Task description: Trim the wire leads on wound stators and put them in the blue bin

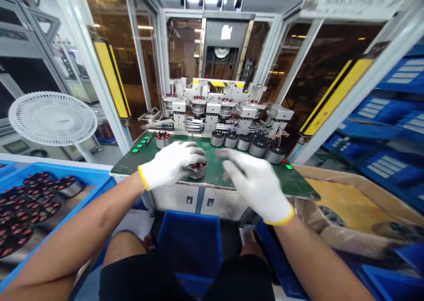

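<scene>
In white gloves with yellow cuffs, both hands are over the green worktop. My left hand is closed around the side of a motor stator, a metal ring with copper windings, near the front edge. To its right, my right hand is off the stator, slightly blurred, fingers stretched out and apart. A thin wire-like line shows between the two hands; whether it touches the right fingertips is unclear. Another stator stands behind my left hand. Several darker-topped stators form a row at the back right.
A machine with several stator stations spans the back of the worktop. Yellow light-curtain posts flank it. On the left are a blue bin of stators and a white fan. A lined box is at right; a blue crate sits between the knees.
</scene>
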Tool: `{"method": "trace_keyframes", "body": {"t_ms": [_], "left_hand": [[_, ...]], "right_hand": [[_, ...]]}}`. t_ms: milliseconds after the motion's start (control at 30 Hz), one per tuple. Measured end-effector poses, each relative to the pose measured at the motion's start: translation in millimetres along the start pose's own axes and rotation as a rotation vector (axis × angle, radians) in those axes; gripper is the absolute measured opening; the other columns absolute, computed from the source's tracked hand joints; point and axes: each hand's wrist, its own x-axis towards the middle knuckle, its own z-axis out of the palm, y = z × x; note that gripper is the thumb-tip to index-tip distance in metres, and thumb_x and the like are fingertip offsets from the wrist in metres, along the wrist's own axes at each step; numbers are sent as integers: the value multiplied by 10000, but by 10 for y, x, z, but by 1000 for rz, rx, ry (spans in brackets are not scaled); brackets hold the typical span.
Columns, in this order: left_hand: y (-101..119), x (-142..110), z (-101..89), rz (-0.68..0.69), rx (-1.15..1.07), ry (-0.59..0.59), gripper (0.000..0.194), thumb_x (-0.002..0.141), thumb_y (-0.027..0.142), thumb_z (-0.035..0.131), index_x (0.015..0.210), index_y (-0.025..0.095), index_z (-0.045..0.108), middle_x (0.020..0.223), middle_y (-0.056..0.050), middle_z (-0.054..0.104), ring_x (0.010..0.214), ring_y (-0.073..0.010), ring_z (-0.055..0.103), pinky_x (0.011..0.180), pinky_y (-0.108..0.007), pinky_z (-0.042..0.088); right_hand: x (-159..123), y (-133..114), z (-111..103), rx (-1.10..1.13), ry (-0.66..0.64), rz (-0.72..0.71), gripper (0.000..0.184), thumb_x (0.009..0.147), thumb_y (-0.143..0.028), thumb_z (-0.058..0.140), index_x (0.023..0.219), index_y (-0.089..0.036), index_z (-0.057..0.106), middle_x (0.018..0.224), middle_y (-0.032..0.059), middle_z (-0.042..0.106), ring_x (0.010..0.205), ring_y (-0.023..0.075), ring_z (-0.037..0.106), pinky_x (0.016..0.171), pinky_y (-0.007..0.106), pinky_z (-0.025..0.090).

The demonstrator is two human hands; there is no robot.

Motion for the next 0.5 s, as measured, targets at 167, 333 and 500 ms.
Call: {"method": "trace_keyframes", "body": {"t_ms": [167,333,500], "left_hand": [[-210,229,428,-274,-138,-162,867,604,414,743,1378,330,361,1438,-44,418,1209,-296,497,918,-380,458],[-123,295,556,-487,-114,-144,827,548,524,732,1304,358,441,1228,-19,611,1083,-324,583,816,-405,492],[43,268,722,-672,-48,-23,643,660,496,638,1263,337,481,1223,-36,611,1014,-305,620,805,-390,501]], "right_hand": [[-523,-515,375,-141,-46,-136,362,925,-316,400,1249,-229,536,1122,77,658,881,200,660,747,299,541],[-967,-806,1032,-168,-174,-294,384,888,-414,434,1253,-317,507,1166,29,640,529,128,584,457,250,471],[-531,-396,1400,-385,-141,-15,480,907,-306,358,1373,-194,354,1426,150,394,626,166,613,504,302,474]]}}
